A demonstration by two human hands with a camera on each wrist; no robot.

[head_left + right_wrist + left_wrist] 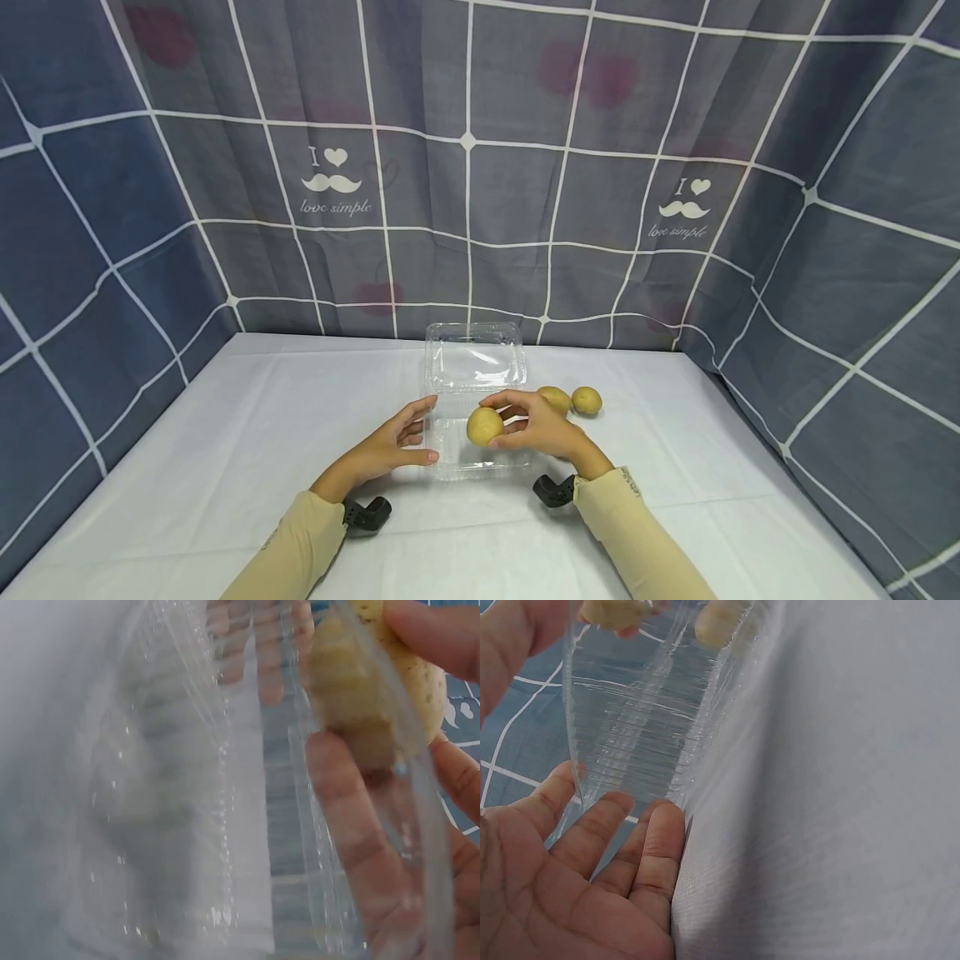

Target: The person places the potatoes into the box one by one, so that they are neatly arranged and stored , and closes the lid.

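Note:
A clear plastic clamshell box (467,475) lies on the white cloth, its lid (476,357) opened back toward the curtain. My right hand (536,425) pinches a round yellow potato (485,426) between thumb and fingers, over the box's base. In the right wrist view the same potato (420,682) shows partly through the plastic wall. At the box's left side is my left hand (393,442), thumb spread from loosely bent fingers. The left wrist view has its fingertips (664,832) against the clear wall. Two more potatoes, one oval (554,398) and one rounder (587,401), lie beyond my right hand.
The white tablecloth (300,400) spreads out around the box. A grey-blue checked curtain (510,192) stands behind the table and along both sides. Black wrist devices (367,514) sit under both cuffs, close to the cloth.

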